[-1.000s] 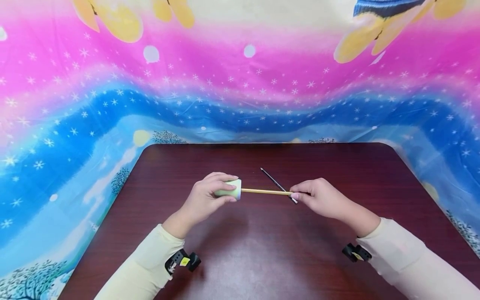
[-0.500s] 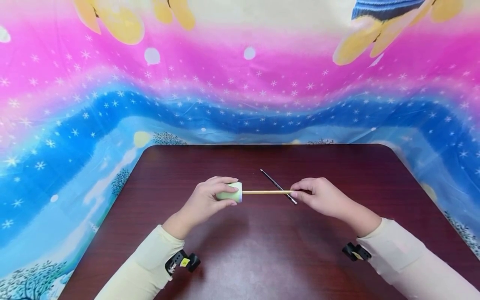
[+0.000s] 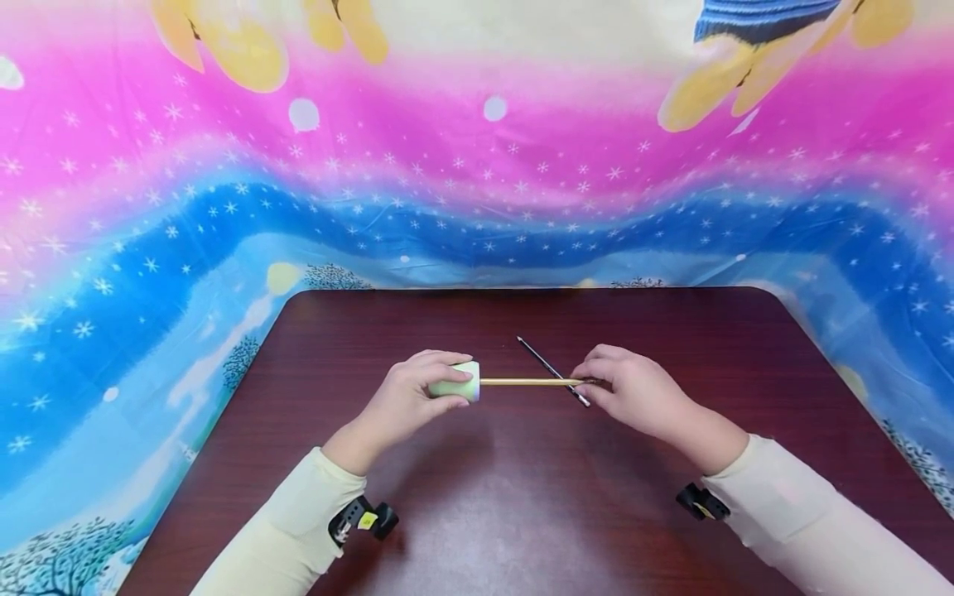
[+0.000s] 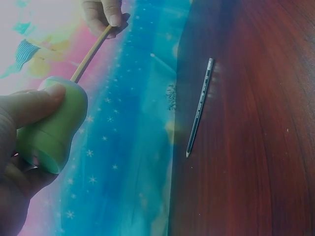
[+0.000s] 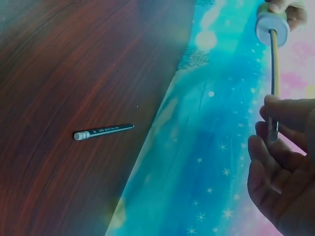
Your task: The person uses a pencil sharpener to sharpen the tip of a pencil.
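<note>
My left hand (image 3: 402,399) holds a pale green pencil sharpener (image 3: 453,382) above the table, with my thumb and fingers curled round its sides. In the left wrist view, the sharpener (image 4: 55,123) has a rounded, waisted body. A yellow pencil (image 3: 525,382) runs level out of the sharpener's lilac end face. My right hand (image 3: 641,391) pinches the pencil near its outer end between thumb and fingers. The right wrist view shows that end of the pencil (image 5: 273,130) between the fingertips; its tip inside the sharpener is hidden.
A dark pencil (image 3: 547,366) with a white end lies slantwise on the brown table (image 3: 507,505), beyond and beneath the held one. Behind the table hangs a patterned pink and blue cloth (image 3: 492,223). Black wrist cameras (image 3: 365,520) sit on both sleeves.
My right hand has turned at the wrist and shifted slightly left, its fingers now rolled over the pencil's end. The left hand and sharpener dipped slightly at first, then stayed nearly still.
</note>
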`<state>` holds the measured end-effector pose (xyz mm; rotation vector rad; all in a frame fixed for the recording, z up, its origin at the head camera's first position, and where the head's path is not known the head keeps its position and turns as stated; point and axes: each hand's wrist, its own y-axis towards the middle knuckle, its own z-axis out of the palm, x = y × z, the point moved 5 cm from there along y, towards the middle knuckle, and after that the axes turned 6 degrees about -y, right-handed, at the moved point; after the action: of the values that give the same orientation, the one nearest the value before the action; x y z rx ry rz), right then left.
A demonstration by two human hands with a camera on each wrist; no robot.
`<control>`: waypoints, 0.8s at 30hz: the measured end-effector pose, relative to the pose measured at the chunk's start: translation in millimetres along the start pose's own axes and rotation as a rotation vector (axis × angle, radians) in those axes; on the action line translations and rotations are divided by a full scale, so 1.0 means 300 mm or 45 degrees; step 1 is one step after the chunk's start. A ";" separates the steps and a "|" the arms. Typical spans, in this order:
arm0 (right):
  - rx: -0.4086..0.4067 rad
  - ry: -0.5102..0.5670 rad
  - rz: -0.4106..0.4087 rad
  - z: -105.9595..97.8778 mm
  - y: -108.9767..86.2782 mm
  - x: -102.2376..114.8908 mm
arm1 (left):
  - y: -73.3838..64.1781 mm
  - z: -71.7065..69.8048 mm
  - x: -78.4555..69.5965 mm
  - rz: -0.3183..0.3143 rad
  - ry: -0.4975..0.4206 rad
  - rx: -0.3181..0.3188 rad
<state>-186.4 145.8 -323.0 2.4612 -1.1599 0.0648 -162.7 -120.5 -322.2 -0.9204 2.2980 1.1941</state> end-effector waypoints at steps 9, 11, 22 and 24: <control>-0.076 -0.114 -0.133 -0.003 0.002 0.025 | -0.003 0.002 -0.005 0.050 -0.012 -0.032; -0.056 -0.103 -0.134 -0.001 0.003 0.026 | -0.003 0.004 -0.004 0.052 -0.016 -0.036; 0.072 0.049 -0.111 0.003 0.007 0.013 | -0.003 0.005 -0.007 0.133 -0.011 -0.026; 0.054 0.042 -0.110 -0.003 0.009 0.011 | 0.001 0.004 -0.007 0.133 -0.018 -0.023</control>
<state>-186.2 142.2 -320.5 2.5340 -1.0477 0.1056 -161.3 -118.6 -321.4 -0.8043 2.3533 1.2618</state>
